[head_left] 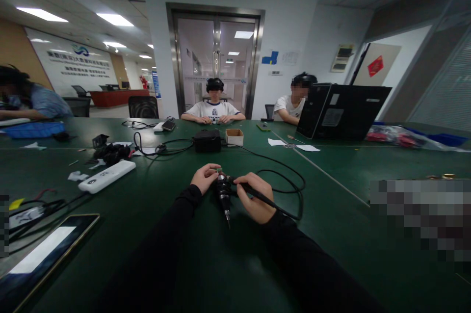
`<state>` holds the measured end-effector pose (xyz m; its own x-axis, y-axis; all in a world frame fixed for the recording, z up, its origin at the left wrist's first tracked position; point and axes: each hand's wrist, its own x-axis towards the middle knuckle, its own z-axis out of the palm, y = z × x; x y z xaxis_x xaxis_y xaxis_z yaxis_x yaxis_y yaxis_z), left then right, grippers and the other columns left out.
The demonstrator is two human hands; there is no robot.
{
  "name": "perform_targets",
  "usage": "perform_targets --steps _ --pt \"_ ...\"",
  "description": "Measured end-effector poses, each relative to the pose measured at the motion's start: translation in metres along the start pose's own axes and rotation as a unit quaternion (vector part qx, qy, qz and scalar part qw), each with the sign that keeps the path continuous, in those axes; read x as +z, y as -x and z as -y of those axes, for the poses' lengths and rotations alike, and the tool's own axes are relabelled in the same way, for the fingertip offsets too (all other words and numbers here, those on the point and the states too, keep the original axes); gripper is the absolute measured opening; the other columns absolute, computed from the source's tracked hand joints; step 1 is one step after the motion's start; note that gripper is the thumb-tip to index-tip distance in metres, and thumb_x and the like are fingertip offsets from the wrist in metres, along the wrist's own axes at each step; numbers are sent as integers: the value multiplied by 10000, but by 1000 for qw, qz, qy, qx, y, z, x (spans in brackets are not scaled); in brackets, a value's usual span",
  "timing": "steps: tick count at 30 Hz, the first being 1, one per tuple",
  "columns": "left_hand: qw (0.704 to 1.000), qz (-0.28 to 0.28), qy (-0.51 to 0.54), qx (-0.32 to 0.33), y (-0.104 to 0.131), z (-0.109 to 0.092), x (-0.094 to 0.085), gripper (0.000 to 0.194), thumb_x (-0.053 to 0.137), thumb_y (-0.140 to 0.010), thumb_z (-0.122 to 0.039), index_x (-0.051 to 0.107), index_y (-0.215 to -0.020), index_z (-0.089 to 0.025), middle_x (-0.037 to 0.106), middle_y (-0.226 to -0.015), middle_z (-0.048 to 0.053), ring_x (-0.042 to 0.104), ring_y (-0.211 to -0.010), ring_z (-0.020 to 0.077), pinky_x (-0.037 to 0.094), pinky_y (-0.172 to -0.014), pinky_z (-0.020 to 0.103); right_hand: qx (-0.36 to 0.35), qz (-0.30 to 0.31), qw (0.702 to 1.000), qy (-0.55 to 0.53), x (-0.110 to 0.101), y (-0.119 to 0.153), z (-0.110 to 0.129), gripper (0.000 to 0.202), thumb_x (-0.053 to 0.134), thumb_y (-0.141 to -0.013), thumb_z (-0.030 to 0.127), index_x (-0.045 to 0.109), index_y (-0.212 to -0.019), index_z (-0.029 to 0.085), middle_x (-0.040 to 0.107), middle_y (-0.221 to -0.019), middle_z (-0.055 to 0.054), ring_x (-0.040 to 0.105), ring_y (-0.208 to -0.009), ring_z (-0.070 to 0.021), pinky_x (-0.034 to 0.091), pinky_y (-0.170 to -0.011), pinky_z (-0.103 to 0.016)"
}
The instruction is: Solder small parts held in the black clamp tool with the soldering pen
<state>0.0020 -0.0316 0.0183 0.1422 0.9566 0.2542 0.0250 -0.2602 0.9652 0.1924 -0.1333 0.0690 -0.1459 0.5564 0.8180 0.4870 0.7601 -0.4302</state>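
My left hand (204,178) pinches a small green piece (219,169), which looks like a bit of circuit board, at the far end of a black cylindrical tool (222,189). That tool lies on the table between my hands, its thin metal tip pointing towards me. My right hand (257,196) is closed around a black pen-shaped tool like a soldering iron (253,193), held like a pen. Its front end reaches the top of the cylinder beside the green piece; I cannot tell whether they touch. A black cable (302,205) runs from behind my right hand.
Beyond my hands stand a black box (207,141) with cables and a small open carton (234,137). At left lie a white power strip (107,176) and a phone (51,259). A black computer case (342,112) stands right. Several people sit around the green table (331,234).
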Motion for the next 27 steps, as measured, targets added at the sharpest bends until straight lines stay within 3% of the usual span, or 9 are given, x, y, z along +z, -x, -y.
perform_targets --steps 27 --pt "1000 -6 4 11 -2 3 -1 365 716 -647 -278 646 -983 -154 732 -838 72 685 -832 205 501 -875 382 -13 -16 1000 5 -2 -2 2 153 522 -797 115 641 -772 207 646 -732 -21 614 -673 -152 504 -665 -277"
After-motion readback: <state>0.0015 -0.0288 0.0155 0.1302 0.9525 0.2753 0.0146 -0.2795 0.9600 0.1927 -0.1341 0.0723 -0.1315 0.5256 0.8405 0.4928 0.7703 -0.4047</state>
